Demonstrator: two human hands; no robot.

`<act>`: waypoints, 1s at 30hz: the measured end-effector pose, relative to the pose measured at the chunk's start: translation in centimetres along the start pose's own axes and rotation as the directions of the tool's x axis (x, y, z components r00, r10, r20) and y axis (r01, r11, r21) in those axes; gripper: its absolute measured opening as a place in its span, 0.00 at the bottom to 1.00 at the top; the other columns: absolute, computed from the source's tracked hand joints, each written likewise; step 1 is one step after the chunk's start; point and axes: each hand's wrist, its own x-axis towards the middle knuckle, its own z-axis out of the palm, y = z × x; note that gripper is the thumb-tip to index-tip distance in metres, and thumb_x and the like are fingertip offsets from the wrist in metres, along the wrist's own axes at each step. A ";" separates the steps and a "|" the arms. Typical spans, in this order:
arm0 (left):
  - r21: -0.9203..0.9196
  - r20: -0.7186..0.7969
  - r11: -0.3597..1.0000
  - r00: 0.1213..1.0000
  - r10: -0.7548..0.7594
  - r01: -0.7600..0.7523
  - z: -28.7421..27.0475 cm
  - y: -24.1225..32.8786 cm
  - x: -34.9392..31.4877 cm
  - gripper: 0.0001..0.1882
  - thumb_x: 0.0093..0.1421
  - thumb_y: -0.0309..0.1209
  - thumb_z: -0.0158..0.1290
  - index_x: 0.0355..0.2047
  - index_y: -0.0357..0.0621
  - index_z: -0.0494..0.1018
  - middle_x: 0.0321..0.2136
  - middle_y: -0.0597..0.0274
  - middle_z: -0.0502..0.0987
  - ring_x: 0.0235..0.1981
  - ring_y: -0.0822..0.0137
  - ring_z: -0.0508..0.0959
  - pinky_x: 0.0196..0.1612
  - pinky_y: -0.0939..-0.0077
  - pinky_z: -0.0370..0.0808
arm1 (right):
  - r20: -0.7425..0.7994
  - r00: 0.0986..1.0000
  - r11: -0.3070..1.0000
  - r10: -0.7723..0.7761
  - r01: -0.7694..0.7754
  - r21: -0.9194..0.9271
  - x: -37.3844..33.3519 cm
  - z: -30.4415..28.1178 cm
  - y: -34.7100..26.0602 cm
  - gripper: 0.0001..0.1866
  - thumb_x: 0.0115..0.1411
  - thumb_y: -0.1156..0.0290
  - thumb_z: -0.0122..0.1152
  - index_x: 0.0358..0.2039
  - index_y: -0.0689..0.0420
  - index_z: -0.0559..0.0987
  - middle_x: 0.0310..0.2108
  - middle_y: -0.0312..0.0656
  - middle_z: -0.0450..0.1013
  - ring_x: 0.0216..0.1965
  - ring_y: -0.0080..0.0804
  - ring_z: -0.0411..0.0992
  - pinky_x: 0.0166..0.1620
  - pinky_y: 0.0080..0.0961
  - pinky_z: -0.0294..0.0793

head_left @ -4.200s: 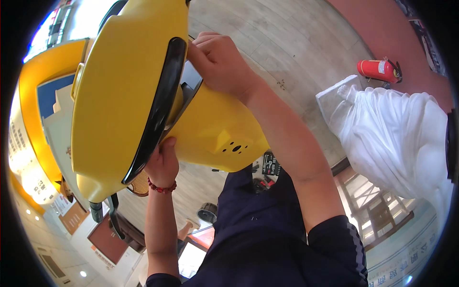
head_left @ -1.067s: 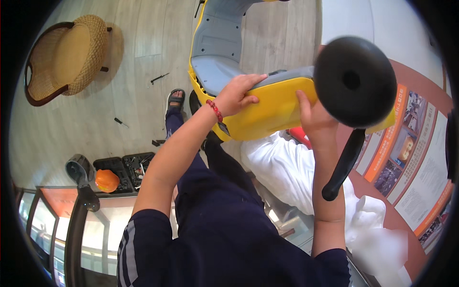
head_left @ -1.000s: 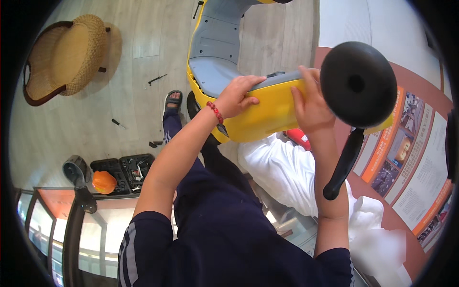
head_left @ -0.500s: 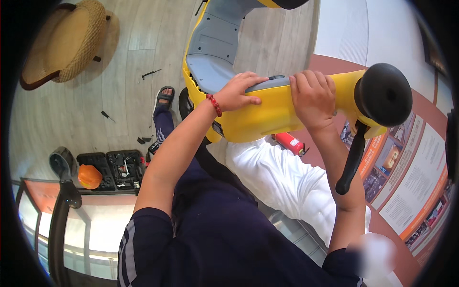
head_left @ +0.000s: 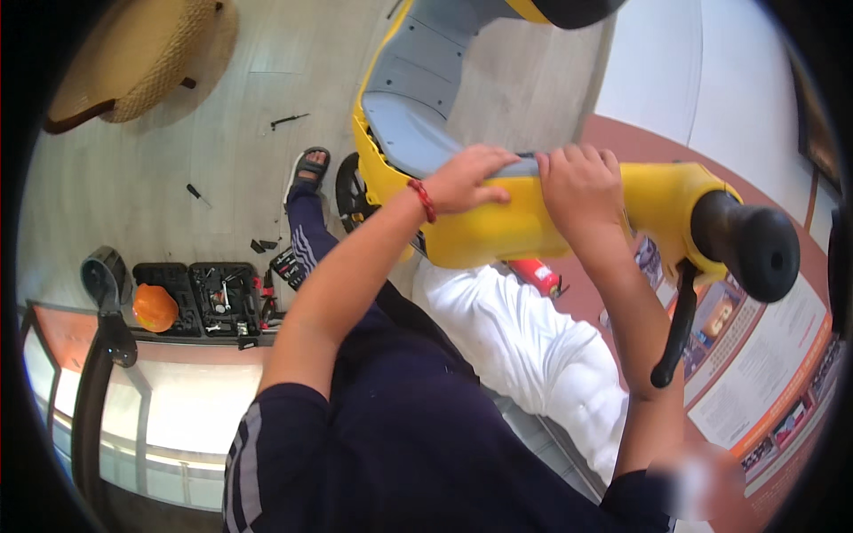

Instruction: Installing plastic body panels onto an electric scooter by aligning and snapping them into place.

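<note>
A yellow scooter (head_left: pixel 498 235) with a grey inner panel (head_left: pixel 409 124) leans across the space in front of me. My left hand (head_left: pixel 466 180), with a red bracelet at the wrist, rests over the panel's edge. Its fingers lie on the grey side and its thumb on the yellow cover. Just right of it, my right hand (head_left: pixel 582 186) wraps its fingers over the same edge, their tips hidden. Beyond that hand, a black handlebar grip (head_left: pixel 751 244) and a black brake lever (head_left: pixel 680 333) stick out at the right. Nobody touches the grip.
An opened tool case (head_left: pixel 227 298), an orange helmet (head_left: pixel 155 308) and red-handled pliers (head_left: pixel 267 298) lie at left. Two screwdriver-like tools are on the floor. A woven chair (head_left: pixel 155 80) stands far left. Rumpled white cloth (head_left: pixel 524 329) and a red extinguisher (head_left: pixel 535 275) are below the scooter.
The handlebar end has swung right and down in view, showing more of the grip's side. Both hands keep their places on the scooter's edge. The whole view has shifted slightly.
</note>
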 end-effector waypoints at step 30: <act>0.127 -0.287 0.974 0.947 -0.145 0.187 1.7 -1.6 -1.8 0.16 0.57 0.42 0.47 0.40 0.46 0.72 0.35 0.60 0.74 0.39 0.57 0.72 0.43 0.66 0.69 | 0.312 0.947 0.997 0.074 -0.062 -0.049 2.1 1.6 -2.9 0.20 0.59 0.60 0.47 0.14 0.54 0.77 0.18 0.41 0.73 0.24 0.38 0.73 0.32 0.33 0.69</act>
